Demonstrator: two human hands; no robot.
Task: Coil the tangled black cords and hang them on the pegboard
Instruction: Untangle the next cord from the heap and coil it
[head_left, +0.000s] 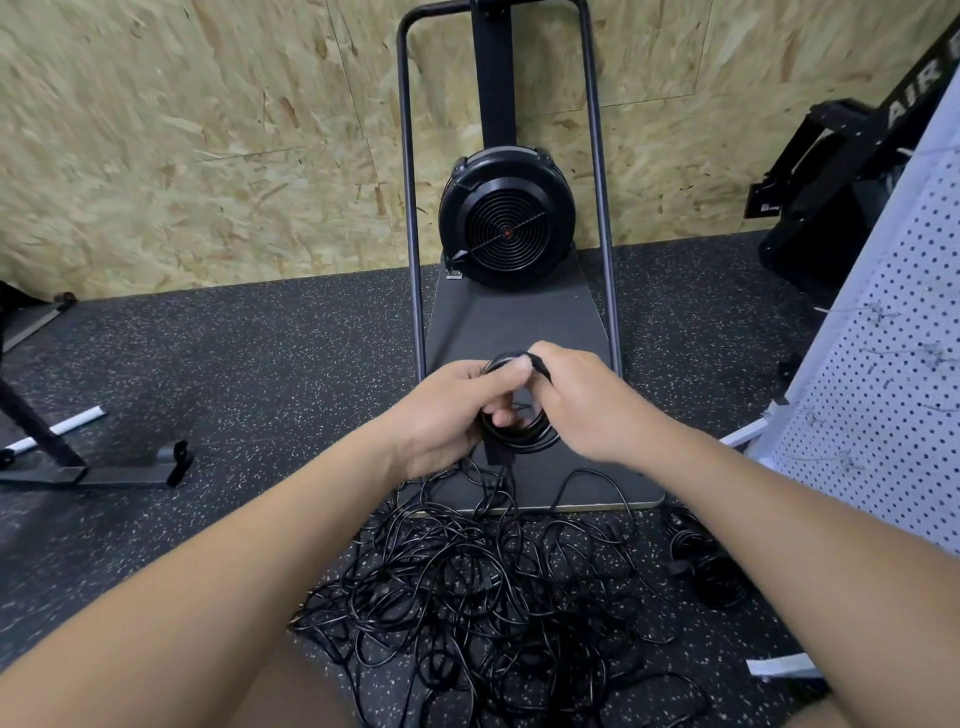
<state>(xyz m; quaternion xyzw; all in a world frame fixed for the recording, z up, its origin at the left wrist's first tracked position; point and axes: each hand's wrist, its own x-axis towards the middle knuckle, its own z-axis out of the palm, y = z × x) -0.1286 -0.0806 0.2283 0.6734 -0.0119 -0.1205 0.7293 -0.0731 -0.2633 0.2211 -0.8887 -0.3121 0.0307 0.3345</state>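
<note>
A small coil of black cord (522, 434) is held up in front of me by both hands. My left hand (447, 415) grips its left side with the thumb across the top. My right hand (582, 400) pinches the coil's upper right part. A loose end hangs from the coil down to a big tangled pile of black cords (478, 587) on the floor. A second, bundled cord (706, 566) lies on the floor to the right. The white pegboard (883, 395) stands at the right edge, leaning, with a few wire hooks on it.
A black fan machine (506, 218) on a dark platform (519, 317) with a tall metal frame stands straight ahead against a chipboard wall. Black metal stand legs (98, 470) lie at left. More black equipment (831, 171) sits at the far right. The floor is speckled black rubber.
</note>
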